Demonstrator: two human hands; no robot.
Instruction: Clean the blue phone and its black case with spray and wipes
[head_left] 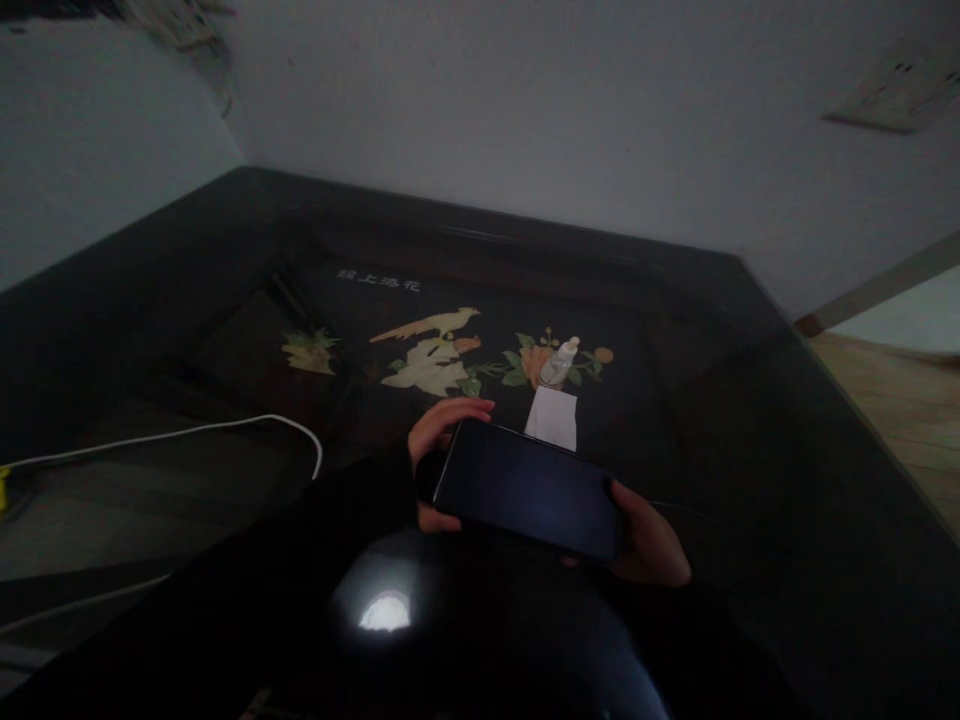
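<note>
A smartphone [529, 490] with a dark screen is held sideways between my two hands, above the near part of a dark glossy table. My left hand [435, 435] grips its left end, fingers along the top edge and thumb near the lower corner. Around the right end closes my right hand [649, 535], its thumb at the screen's edge. Just beyond the phone lies a folded white paper [553, 415], partly hidden by the phone. Behind the paper stands a small white bottle [559, 362] with a pale tip.
The dark table [675, 330] bears a printed bird [435, 325], flowers and characters. A white cable [225, 427] runs in from the left. Walls meet at the table's far edge. A socket plate [896, 85] is at upper right, and wooden flooring [892, 400] shows at right.
</note>
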